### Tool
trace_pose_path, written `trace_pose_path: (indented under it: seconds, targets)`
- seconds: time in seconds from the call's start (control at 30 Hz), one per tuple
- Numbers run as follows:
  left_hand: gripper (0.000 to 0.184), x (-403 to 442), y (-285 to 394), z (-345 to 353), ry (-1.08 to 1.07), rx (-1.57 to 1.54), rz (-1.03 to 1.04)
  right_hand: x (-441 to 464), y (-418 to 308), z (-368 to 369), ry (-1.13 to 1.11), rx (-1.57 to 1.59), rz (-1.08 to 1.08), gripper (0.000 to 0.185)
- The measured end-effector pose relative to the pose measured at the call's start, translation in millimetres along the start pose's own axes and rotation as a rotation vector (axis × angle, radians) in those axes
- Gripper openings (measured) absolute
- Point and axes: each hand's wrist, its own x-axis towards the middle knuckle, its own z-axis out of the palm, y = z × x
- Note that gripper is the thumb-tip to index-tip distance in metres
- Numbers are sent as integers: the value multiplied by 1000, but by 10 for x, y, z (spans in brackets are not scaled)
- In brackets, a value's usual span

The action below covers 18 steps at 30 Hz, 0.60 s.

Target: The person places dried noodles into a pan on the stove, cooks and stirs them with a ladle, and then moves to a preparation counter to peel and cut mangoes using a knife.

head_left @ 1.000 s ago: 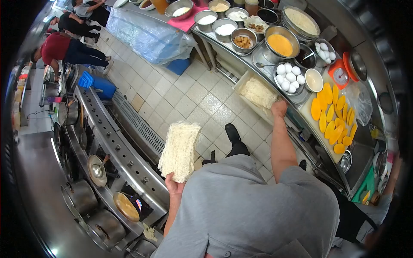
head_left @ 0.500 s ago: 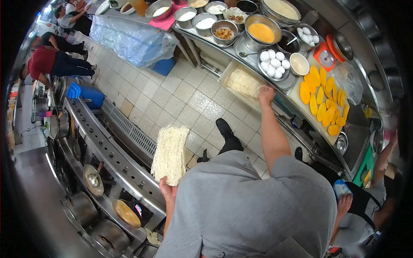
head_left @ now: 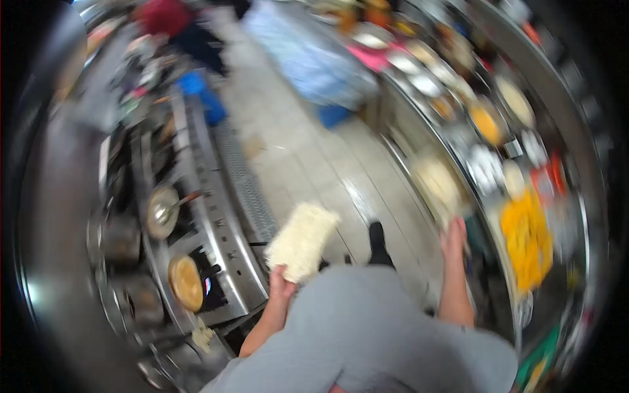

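Observation:
My left hand (head_left: 282, 286) grips one end of a pale slab of thin noodles (head_left: 303, 241), held out over the floor. On the other side, my right hand (head_left: 453, 237) is at the near end of a bin (head_left: 419, 185) below the counter, its fingers looking stretched out though smeared by motion. More pale noodles (head_left: 438, 183) lie inside that bin. Whether the hand touches the bin's edge is unclear.
A steel stove (head_left: 226, 245) runs along the left, carrying a pan with a ladle (head_left: 162, 211) and a golden pan (head_left: 186, 283). The right counter bears blurred bowls, white eggs (head_left: 485, 167) and yellow mango pieces (head_left: 526, 242). A person in red (head_left: 164, 18) stands at the far left.
My view has swung and blurred. The noodle slab stays in my left hand, now tilted to the right. My right hand's fingers, curled at the bin's edge before, look straighter.

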Motion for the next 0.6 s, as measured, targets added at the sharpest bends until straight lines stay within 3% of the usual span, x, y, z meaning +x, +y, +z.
trace_pose_path:
  seconds: [0.03, 0.1, 0.27, 0.5, 0.6]
  targets:
    - [65, 16, -15, -121, -19, -85, -29, -248, -198, 351, 75, -122, 67, 30]
    - [66, -86, 7, -242, -94, -200, -44, -548, -462, 926, -112, -307, 83, 17]
    - [67, -209, -168, -788, -126, -395, 44, -1188, -509, 2518, -766, -281, 85, 6]
    - [62, -635, -708, -1443, 117, -647, 133, -3612, -248, 4734, -1648, -168, 285, 9]
    - [61, -809, -1084, -1677, 163, -835, 221, -4715, 255, 5300, -1843, -211, 382, 7]
